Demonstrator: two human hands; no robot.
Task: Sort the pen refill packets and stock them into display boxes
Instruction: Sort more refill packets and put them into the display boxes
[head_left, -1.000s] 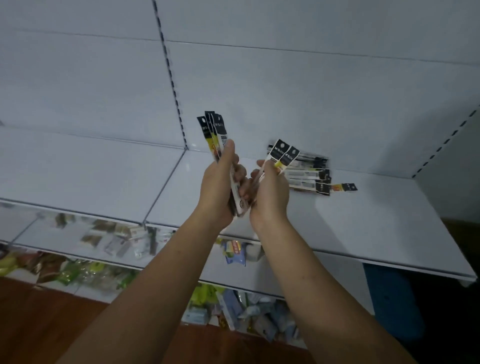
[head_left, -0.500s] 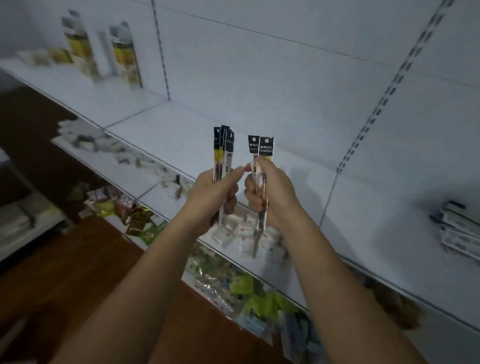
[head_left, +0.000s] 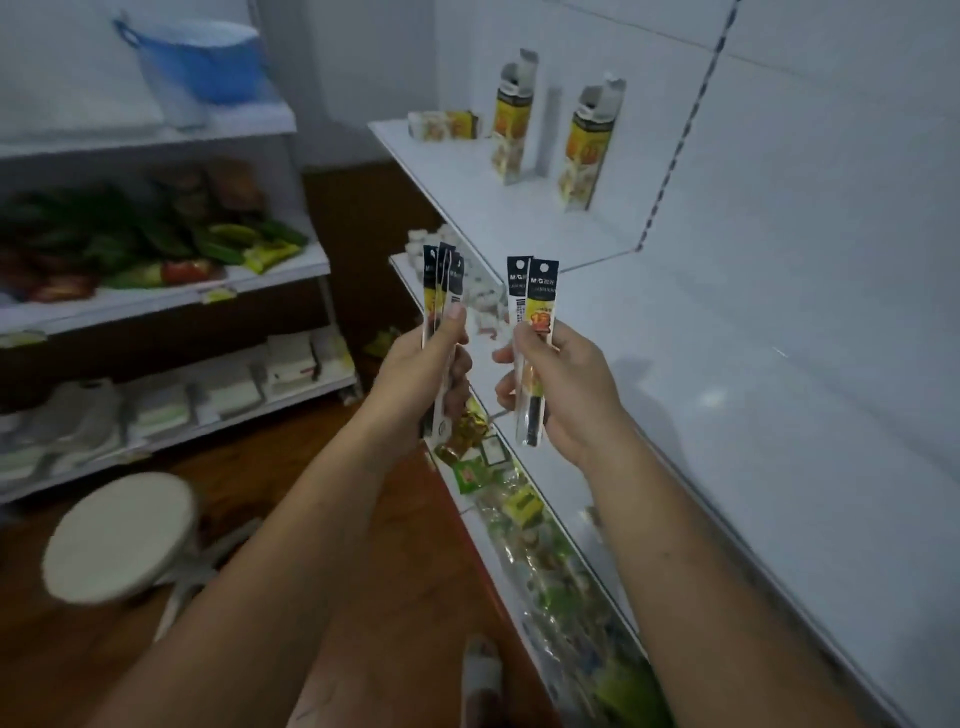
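As I judge it, the sorting is partly done and no stocking has begun. Both bunches of refills are in the air, none in a box. The left hand (head_left: 421, 364) grips the left packets (head_left: 441, 280), a small fan of about three, with the thumb pressed flat on their front and the fingers (head_left: 460, 366) curled round behind. The right hand (head_left: 566, 384) pinches the right packets (head_left: 535, 291), two overlapped, between the thumb and curled fingers. Both bunches stand upright with the black header cards on top, side by side and close but apart, just off the front edge of the shelf (head_left: 727, 364). Further along that shelf stand the far box (head_left: 511, 119) and the near box (head_left: 589, 140), both tall and upright with their top flaps open, well beyond the hands. I cannot tell whether anything is in them. What seems left is to take each bunch to its box and slide it in. Some small cartons (head_left: 441, 124) sit at the far end of the shelf, and snack bags (head_left: 519, 499) fill the tiers below. A rack (head_left: 156, 306) on the left holds more bags and pale stacks, with a blue basin (head_left: 202, 57) on top. A round stool (head_left: 119, 535) stands on the wooden floor. Nothing I can see lies between the hands and the boxes. The light is dim and the edges of the view are blurred.
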